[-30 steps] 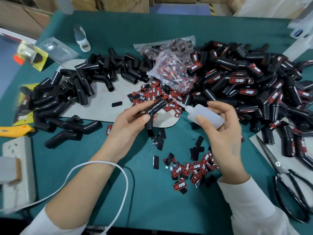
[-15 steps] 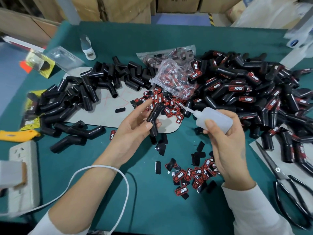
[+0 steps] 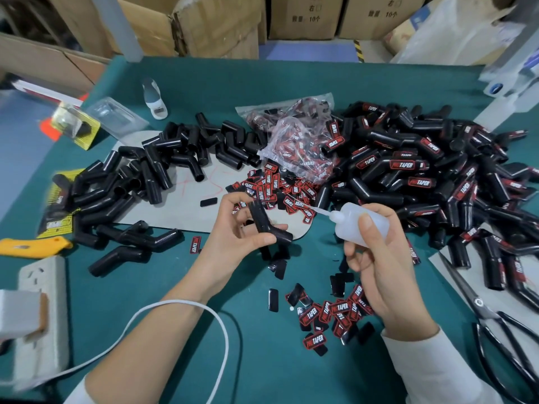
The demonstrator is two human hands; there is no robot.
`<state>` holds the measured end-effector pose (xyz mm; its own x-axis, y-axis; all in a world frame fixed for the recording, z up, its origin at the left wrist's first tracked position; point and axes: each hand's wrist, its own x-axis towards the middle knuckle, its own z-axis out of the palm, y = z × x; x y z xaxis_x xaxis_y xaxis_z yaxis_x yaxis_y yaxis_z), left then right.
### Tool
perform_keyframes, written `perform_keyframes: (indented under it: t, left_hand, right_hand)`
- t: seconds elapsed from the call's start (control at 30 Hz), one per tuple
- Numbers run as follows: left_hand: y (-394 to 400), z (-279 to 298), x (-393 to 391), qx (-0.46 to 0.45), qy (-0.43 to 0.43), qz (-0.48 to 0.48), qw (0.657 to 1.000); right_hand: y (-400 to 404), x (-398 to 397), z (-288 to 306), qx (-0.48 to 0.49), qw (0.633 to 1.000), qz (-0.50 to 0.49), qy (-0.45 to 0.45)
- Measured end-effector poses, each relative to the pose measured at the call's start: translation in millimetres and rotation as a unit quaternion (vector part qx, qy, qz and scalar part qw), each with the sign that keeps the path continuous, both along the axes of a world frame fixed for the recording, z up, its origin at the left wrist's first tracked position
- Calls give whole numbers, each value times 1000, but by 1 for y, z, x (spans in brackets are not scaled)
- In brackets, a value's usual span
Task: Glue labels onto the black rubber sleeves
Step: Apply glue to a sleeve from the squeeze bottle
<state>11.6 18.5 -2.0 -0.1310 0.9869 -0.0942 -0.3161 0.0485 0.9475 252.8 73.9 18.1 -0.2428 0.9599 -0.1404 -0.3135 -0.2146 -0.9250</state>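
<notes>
Black rubber, one bent sleeve (image 3: pixel 264 223), sat pinched between the thumb and curled fingers of the left hand (image 3: pixel 233 237), raised over the near edge of the grey mat (image 3: pixel 180 211). To its right, the right hand (image 3: pixel 376 258) wrapped its fingers round a translucent glue bottle (image 3: pixel 360 223), nozzle aimed left at the sleeve but apart from it. Gluing looked about to begin; next the tip would need to touch the sleeve's flat face, then a label (image 3: pixel 313 341) from the near scatter.

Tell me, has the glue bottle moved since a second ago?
Yes. The glue bottle in the right hand has pulled right, off the sleeve the left hand holds, toward the grey mat's right end.
</notes>
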Motion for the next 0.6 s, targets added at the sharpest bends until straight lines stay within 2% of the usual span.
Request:
perform_keyframes:
  t: [0.27, 0.33, 0.4, 0.53, 0.6]
  left_hand:
    - [0, -2, -4, -12, 106, 41, 994]
    - [0, -5, -4, 1, 108, 31, 994]
    - [1, -9, -2, 22, 154, 37, 987]
    - [4, -16, -5, 83, 349, 93, 929]
    - [4, -15, -6, 105, 369, 118, 916]
  right_hand:
    - [3, 2, 4, -1, 1000, -19, 25]
    - [4, 3, 6, 9, 999, -28, 25]
    - [5, 3, 9, 34, 999, -42, 2]
    - [2, 5, 12, 121, 987, -62, -87]
    - [-2, 4, 11, 158, 979, -64, -114]
